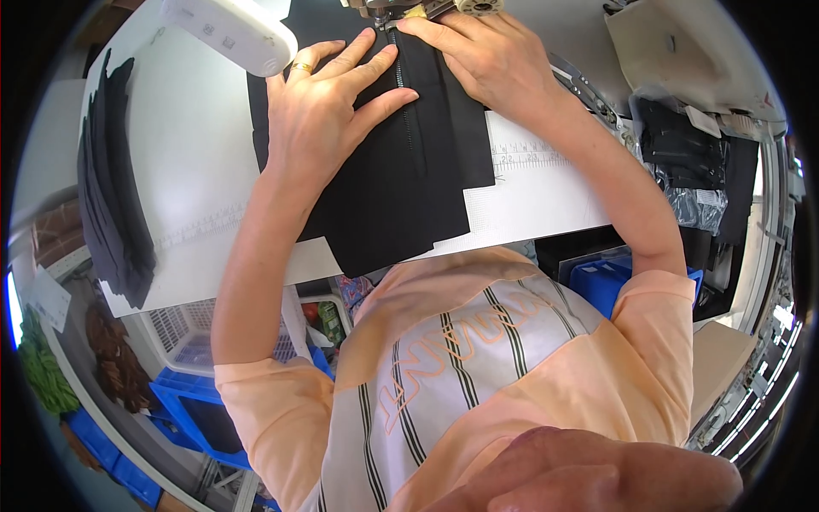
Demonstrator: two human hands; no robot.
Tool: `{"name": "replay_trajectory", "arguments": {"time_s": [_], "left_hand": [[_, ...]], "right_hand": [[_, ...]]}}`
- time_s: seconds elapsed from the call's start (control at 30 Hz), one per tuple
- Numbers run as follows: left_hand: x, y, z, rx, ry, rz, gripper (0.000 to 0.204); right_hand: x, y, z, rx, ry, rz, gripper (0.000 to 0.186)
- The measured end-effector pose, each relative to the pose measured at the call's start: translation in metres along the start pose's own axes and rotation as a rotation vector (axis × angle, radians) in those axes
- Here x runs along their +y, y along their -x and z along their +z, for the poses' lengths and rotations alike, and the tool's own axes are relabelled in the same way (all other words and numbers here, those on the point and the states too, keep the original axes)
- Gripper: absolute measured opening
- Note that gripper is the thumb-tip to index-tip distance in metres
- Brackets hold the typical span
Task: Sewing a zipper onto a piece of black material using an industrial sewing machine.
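Note:
Black fabric (375, 196) lies over the white table and hangs past its near edge. A zipper (400, 77) runs down the fabric from beneath the sewing machine's presser foot (386, 19). My left hand (328, 98), with a ring on one finger, rests flat on the fabric left of the zipper, fingers spread and thumb reaching across it. My right hand (490, 64) lies on the fabric's right side, its index finger stretched out close to the presser foot. Its other fingers are partly behind the machine parts at the top edge.
A stack of black fabric pieces (115, 188) lies at the table's left edge. The white machine part (235, 32) juts in at upper left. Bagged black pieces (682, 154) sit at the right. Below the table are a white basket (183, 333) and blue crates (192, 418).

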State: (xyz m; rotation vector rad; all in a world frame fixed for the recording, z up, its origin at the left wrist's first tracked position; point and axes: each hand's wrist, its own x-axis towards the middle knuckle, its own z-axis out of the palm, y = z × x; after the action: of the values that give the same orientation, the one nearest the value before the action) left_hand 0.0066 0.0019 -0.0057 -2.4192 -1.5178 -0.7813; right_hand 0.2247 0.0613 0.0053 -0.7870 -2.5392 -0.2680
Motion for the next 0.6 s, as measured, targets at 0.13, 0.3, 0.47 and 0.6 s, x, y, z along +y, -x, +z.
{"name": "replay_trajectory", "arguments": {"time_s": [0.13,0.3,0.47,0.6], "left_hand": [[-0.001,-0.001,0.002,0.006,-0.003,0.002,0.044],[-0.003,0.001,0.004,-0.007,0.051,-0.015,0.045],[0.005,0.024,-0.019,-0.208,0.287,-0.055,0.058],[0.038,0.069,-0.071,-0.49,0.47,-0.109,0.079]], "right_hand": [[-0.002,-0.001,-0.001,-0.019,0.044,0.014,0.041],[0.001,-0.002,-0.002,0.006,0.003,0.01,0.044],[0.0,0.024,-0.017,-0.055,-0.369,0.086,0.034],[-0.049,0.051,-0.067,-0.148,-0.44,-0.191,0.031]]}}
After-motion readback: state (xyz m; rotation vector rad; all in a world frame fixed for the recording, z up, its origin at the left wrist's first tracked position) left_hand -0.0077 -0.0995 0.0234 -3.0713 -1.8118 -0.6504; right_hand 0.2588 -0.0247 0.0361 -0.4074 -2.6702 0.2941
